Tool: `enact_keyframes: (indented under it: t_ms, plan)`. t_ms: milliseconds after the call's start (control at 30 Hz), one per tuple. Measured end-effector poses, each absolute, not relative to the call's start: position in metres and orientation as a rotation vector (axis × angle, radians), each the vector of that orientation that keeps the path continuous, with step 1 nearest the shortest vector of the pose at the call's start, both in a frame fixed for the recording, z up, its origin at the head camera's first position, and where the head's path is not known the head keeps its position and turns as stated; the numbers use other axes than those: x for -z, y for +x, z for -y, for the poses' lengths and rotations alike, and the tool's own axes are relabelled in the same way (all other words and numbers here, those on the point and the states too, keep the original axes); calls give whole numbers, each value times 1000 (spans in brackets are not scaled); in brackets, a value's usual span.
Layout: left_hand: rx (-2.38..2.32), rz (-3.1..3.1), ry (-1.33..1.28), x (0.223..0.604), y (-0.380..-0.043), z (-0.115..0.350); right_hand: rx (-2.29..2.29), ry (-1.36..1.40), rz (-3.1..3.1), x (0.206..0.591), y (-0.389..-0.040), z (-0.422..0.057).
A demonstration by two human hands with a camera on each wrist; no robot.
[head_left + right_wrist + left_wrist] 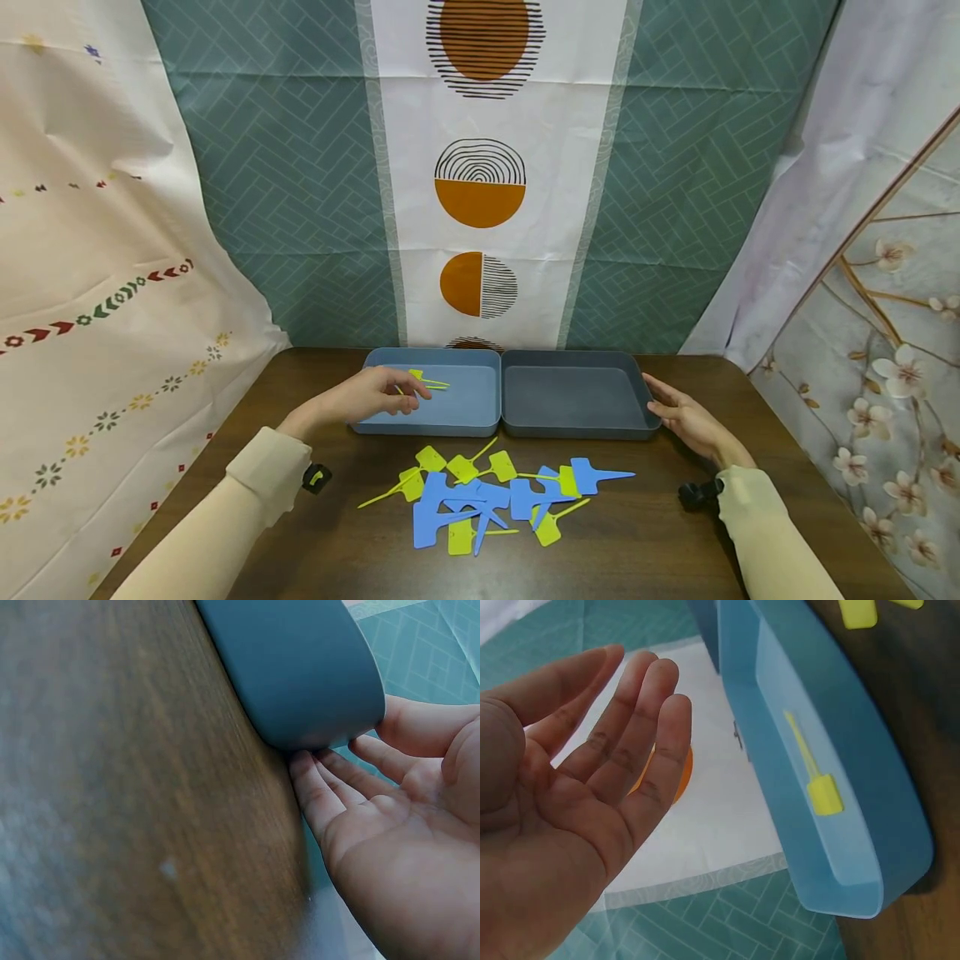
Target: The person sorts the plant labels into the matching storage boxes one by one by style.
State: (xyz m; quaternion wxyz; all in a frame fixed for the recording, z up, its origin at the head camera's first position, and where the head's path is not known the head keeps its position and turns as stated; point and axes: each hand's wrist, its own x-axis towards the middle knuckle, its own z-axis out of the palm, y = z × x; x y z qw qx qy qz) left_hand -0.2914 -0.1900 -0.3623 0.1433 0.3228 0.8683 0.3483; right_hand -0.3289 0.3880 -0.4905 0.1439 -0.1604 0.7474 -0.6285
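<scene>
My left hand (372,395) hovers over the left end of a light blue tray (468,406), its fingers loosely bent and nothing between them. Inside this tray lie yellow plant labels (416,375), partly covered by the hand in the head view; one yellow label (825,795) shows in the left wrist view. Beside it stands a dark grey tray (573,396) with nothing in it. My right hand (692,423) is at this tray's right end, fairly straight fingers touching the outer wall (315,682) low down, the thumb near the rim.
In front of the trays, several T-shaped blue plant labels (425,525) and yellow plant labels (460,537) lie in an overlapping pile on the brown wooden table (622,550). Patterned cloths (285,167) hang behind the table and at both sides.
</scene>
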Motion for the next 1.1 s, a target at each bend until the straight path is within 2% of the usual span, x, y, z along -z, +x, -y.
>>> enact_keyframes:
  t_ms: [633,1100]
  plan:
    - [-1000,-2377,1009,397,-262,176,1814,-456,-2150,490,-328,-389]
    - [-915,-2375,999,406,-251,169,1812,-452,-2145,489,-328,-388]
